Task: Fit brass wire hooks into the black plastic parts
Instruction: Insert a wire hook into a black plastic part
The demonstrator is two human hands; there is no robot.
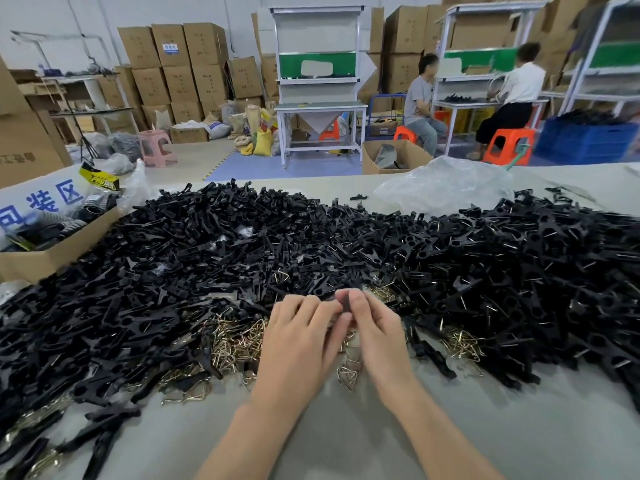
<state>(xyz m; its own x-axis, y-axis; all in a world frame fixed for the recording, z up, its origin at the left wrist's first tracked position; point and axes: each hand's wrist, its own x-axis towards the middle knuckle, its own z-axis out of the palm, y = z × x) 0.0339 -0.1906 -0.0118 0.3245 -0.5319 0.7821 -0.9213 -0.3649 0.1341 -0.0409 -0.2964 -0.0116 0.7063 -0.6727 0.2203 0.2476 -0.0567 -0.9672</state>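
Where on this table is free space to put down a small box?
Bare table lies at the near edge, right of the right hand. A strip behind the black parts pile, left of the clear bag, is also free. Middle and near left are crowded with parts and brass hooks.
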